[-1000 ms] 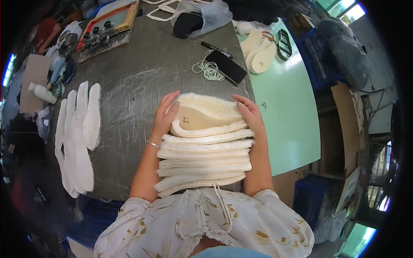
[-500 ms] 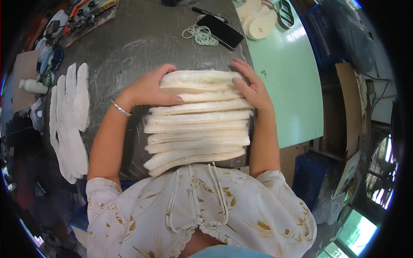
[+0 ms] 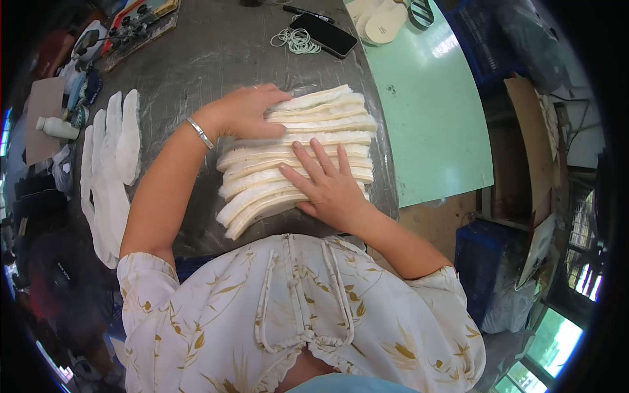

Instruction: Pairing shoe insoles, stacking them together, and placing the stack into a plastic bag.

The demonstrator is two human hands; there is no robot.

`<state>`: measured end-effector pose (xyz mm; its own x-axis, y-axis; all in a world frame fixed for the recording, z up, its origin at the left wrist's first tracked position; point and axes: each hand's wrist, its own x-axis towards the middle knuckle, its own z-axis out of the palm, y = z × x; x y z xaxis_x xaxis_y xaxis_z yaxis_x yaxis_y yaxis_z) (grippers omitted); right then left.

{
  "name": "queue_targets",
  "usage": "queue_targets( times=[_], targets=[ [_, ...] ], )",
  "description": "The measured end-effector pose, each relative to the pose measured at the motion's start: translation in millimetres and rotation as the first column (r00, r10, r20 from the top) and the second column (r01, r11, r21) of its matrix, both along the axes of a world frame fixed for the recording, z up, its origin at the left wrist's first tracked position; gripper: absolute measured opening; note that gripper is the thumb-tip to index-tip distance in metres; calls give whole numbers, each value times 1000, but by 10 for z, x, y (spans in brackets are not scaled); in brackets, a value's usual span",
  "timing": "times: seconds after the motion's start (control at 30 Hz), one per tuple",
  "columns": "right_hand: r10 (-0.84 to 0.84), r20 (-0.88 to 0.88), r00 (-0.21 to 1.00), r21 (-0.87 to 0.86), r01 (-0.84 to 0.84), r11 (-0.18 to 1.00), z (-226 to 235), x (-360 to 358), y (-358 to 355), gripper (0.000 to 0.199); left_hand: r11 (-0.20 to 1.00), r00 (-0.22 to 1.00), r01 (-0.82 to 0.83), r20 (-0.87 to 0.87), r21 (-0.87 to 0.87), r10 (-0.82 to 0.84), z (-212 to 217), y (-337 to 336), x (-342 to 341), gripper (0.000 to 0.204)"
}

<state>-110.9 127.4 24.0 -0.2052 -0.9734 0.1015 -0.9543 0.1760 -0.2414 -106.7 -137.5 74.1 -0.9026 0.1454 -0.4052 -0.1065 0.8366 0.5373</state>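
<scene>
A row of cream, fleecy insoles point(image 3: 308, 137) stands on edge, packed side by side on the dark table in front of me. At its far left corner, my left hand point(image 3: 247, 112) is closed around the ends of the farthest insoles, thumb apart from the fingers. My right hand point(image 3: 327, 190) lies on the near part of the row with its fingers spread, touching the top edges. Parts of the insoles are hidden under both hands. To the left, several loose white insoles point(image 3: 111, 164) lie overlapping on the table.
Beyond the row lie a black phone point(image 3: 325, 36), pale rubber bands point(image 3: 295, 42) and a black pen point(image 3: 308, 12). A green board point(image 3: 432, 124) borders the table on the right, with beige sole-shaped pieces point(image 3: 385, 25) on it. A white bottle point(image 3: 57, 127) is at far left.
My right hand has left the row's far right end and come down flat on its near part. My left hand shifted right along the far corner. The row now fans slightly toward the right.
</scene>
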Motion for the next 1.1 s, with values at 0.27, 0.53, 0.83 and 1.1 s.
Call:
queue_targets(
  times=[0.27, 0.53, 0.83, 1.1],
  targets=[
    [-53, -25, 998, -85, 51, 995, -119, 68, 78, 74, 934, 979, 91, -142, -346, -148, -20, 384, 401, 125],
    [-177, -113, 978, -136, 161, 978, -167, 115, -12, 64, 871, 989, 139, 103, -471, -102, 81, 737, 310, 133],
    [-138, 119, 983, -86, 148, 985, -42, -145, -18, 89, 814, 984, -153, -10, -561, 178, 11, 1190, 460, 124],
    [204, -32, 978, 150, -197, 969, 24, -754, -494, 121, 784, 944, -314, -87, -536, 318, -64, 1245, 556, 125]
  ],
)
